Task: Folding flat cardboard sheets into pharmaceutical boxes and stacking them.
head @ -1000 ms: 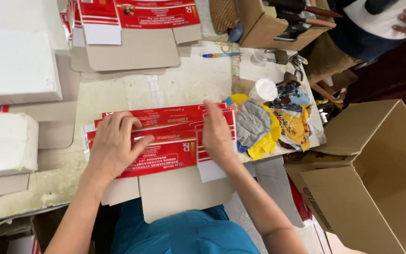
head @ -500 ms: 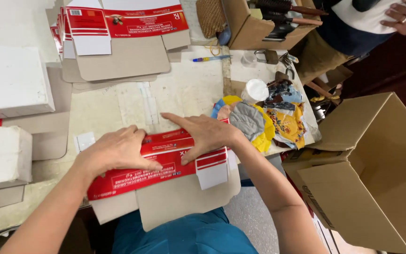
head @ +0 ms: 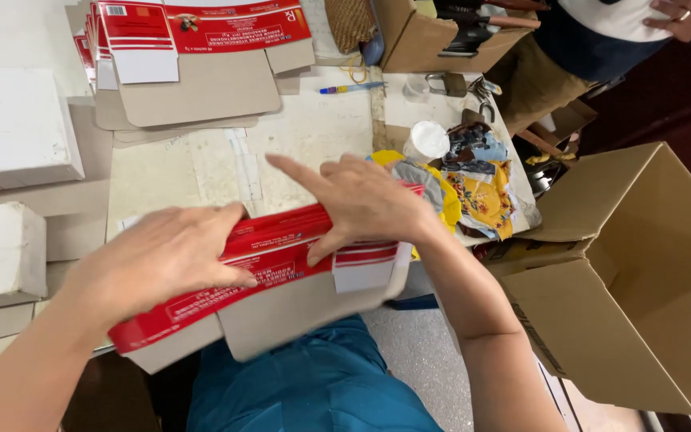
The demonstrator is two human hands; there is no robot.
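A flat red and white carton blank (head: 281,264) with grey cardboard flaps hangs over the near edge of the worktable (head: 313,136), tilted up toward me. My left hand (head: 161,256) lies palm down on its left half, fingers curled over the folded red panel. My right hand (head: 361,200) presses on its right half, index finger stretched out to the left, thumb on the red panel near the white flap. Both hands grip the blank along its fold.
A stack of the same carton blanks (head: 193,48) lies at the table's far side. White boxes (head: 9,128) stand at the left. Crumpled cloth (head: 473,184) and a white cup (head: 427,140) sit at the right. A large open cardboard box (head: 641,272) stands right; another person (head: 601,40) beyond.
The carton blank has been drawn off the table toward me and folded over. Both hands moved nearer with it, and my right hand's fingers now stretch across its top.
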